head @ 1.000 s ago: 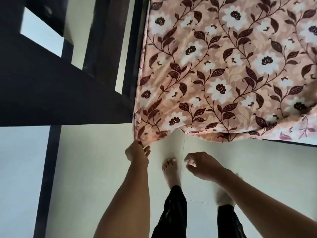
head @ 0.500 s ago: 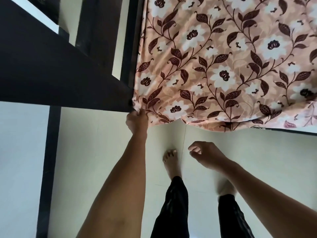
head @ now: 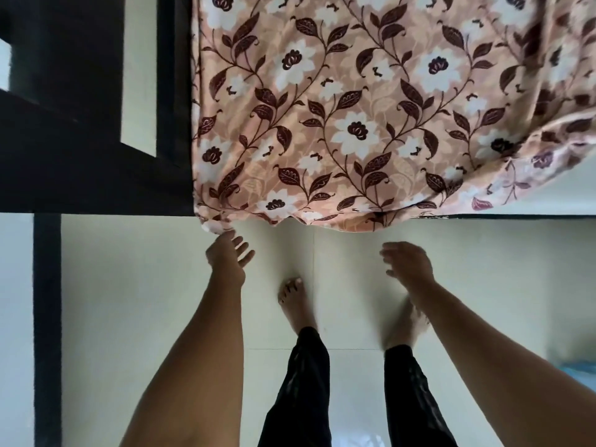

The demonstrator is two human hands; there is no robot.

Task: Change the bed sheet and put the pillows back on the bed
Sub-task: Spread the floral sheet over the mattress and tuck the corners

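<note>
The floral bed sheet (head: pixel 354 124) fills the upper right, its corner (head: pixel 213 224) drooping just above my left hand (head: pixel 227 257), fingers spread and empty. My right hand (head: pixel 409 262) hangs loose, holding nothing. Light, limp cloth: I'd pinch that corner hem.

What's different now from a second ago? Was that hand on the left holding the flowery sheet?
Yes. The left hand was gripping the corner of the floral sheet low down, then carried it up against the dark bed frame. It has now let go, and its fingers are spread just below that corner. The right hand stayed empty over the floor, and the sheet still covers the bed.
</note>
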